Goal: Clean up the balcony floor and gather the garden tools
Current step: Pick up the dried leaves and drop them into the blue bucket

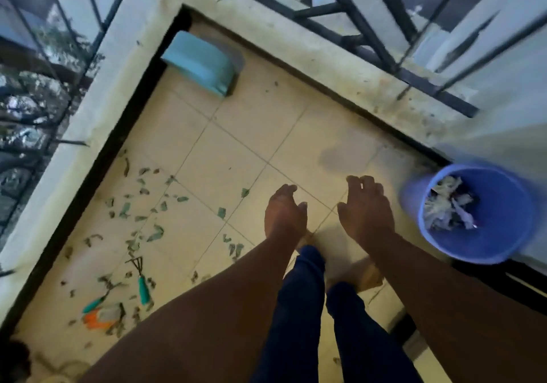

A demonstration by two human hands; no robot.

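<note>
Both hands, left (284, 214) and right (365, 208), fingers loose and empty, hover between scattered leaves (142, 205) and blue bucket (509, 234).

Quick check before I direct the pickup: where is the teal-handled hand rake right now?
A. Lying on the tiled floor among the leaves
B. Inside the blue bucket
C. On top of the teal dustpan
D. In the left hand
A. The hand rake lies flat on the floor tiles among scattered leaves, while the left hand and right hand are both empty.

Smooth plastic bucket (479, 217); matt tiled floor (236, 146); metal railing (370, 36).
</note>
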